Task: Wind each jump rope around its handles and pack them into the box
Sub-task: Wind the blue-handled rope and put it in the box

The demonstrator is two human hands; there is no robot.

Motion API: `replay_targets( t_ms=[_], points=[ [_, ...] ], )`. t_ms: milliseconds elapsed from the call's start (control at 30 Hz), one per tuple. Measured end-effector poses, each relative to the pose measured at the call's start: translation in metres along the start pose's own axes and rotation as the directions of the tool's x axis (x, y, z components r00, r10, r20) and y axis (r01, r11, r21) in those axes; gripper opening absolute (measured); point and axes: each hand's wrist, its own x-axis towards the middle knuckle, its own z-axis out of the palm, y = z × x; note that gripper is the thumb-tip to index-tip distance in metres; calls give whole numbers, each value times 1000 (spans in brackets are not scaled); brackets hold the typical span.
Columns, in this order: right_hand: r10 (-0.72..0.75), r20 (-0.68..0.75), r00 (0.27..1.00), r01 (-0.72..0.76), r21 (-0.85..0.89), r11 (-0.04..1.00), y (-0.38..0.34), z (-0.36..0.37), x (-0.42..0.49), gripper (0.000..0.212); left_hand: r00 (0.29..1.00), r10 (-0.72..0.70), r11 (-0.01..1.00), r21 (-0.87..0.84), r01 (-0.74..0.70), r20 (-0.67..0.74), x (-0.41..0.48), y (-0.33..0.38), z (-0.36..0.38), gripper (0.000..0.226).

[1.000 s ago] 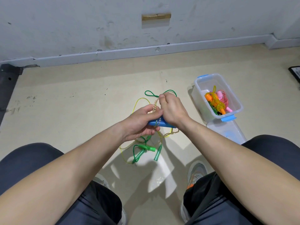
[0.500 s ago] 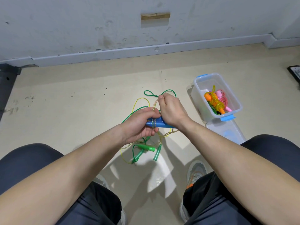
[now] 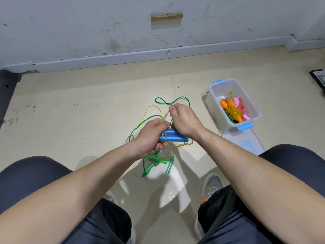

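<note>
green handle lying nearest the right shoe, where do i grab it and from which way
Probably pinch the green handle across its middle, coming straight down from above. It lies flat on the floor, apart from the other green handles, with its long sides free; its cord leaves the narrow far end, so avoid that tip.

- My left hand (image 3: 151,136) and right hand (image 3: 186,120) are bare, and so are both forearms (image 3: 79,187).
- Dark blue-grey trousers (image 3: 35,175) cover my legs.
- My right shoe (image 3: 212,184) is a grey trainer with an orange tab.
</note>
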Motion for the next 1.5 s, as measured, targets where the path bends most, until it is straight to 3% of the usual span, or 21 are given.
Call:
replay_targets(
  t_ms=[200,667,933,1067,1167,1367,1500],
  points=[
    [12,34,999,-11,-32,999,-3,-1,-2,39,999,6,981,193,-12,35,-3,-26,8,18],
    [176,-196,965,-118,278,953,-8,-11,4,46,989,4,990,140,-25,149,-6,-12,12,22],
    [230,-132,964,-161,397,904,-13,-27,-3,32,998,64,994,95,-61,-25,11,-6,-8,23],
    [368,-77,927,-261,572,778,-12,-38,-4,29,996,92,995,47,-93,17,11,0,-10,19],
    [385,-11,923,-290,639,713,-11,-43,-6,25,992,118,992,55,-116,-36,12,5,-13,19],
    [370,20,929,-294,649,702,-15,-36,-20,22,970,126,990,-31,-136,-208,17,12,-22,17],
    [277,35,960,-244,586,772,-20,-7,-41,25,942,68,968,-208,-143,-329,19,18,-25,18]
  ],
)
